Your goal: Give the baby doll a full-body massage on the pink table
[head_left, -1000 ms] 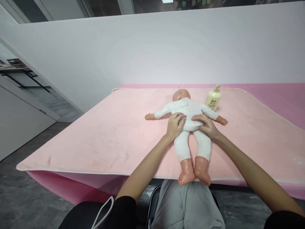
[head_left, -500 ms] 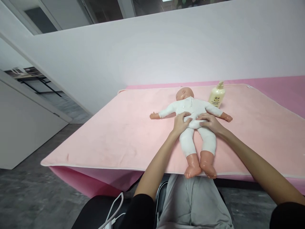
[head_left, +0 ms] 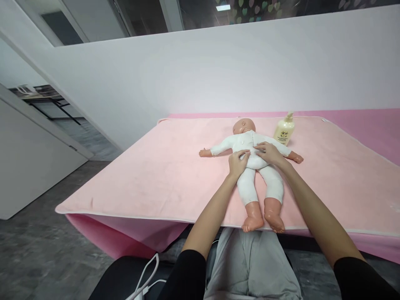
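A baby doll (head_left: 254, 164) in a white suit lies on its back on the pink blanket (head_left: 150, 179). Its head is turned to one side, its arms are spread and its feet point at me. My left hand (head_left: 238, 162) is at the doll's waist, thumb and fingers closed together on the suit's front. Across the belly on the other side lies my right hand (head_left: 268, 152), fingers stretched out and its thumb hard to see. A pale yellow pump bottle (head_left: 283, 131) stands beyond the doll's arm on the right.
The blanket covers a table draped in darker pink cloth (head_left: 375, 129), against a white wall (head_left: 218, 71). Below the table edge are my grey trousers (head_left: 256, 262) and a black chair (head_left: 118, 275) with a white cable (head_left: 153, 271). A door (head_left: 37, 158) is at left.
My right hand has slid up from the doll's hip onto its belly. My left hand's thumb and fingers have drawn together at the waist. The camera view has tilted slightly.
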A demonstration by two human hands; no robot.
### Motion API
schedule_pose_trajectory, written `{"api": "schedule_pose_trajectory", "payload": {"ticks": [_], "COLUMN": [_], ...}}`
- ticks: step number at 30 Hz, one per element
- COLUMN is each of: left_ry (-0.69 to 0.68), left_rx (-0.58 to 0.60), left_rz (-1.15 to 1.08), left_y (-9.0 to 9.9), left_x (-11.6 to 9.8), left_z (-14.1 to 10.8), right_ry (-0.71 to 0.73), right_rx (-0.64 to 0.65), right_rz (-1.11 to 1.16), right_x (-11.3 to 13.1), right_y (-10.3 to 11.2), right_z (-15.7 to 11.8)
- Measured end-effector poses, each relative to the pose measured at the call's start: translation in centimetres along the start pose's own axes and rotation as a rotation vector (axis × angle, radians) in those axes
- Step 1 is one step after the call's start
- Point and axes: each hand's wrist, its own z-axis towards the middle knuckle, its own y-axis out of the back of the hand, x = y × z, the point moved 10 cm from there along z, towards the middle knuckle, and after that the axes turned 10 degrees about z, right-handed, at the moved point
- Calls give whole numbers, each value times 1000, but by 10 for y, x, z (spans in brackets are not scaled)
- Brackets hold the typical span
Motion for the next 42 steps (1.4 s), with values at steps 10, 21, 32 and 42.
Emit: {"api": "schedule_pose_trajectory", "payload": {"ticks": [10, 21, 32, 42], "left_ry": [-132, -174, -170, -348], "left_rx": [-134, 231, 218, 280], "left_rz": [103, 525, 388, 554], "left_y": [20, -20, -18, -13], "left_x": [-15, -20, -10, -49], "left_z": [8, 30, 30, 54], "right_ry": [28, -141, -170, -143], "right_rx": [-215, -186, 13, -89], "right_rz": [-26, -140, -369, -357], "right_x": [6, 9, 0, -3], "right_y": [7, 10, -2, -5], "right_z": [-4, -10, 15, 27]}}
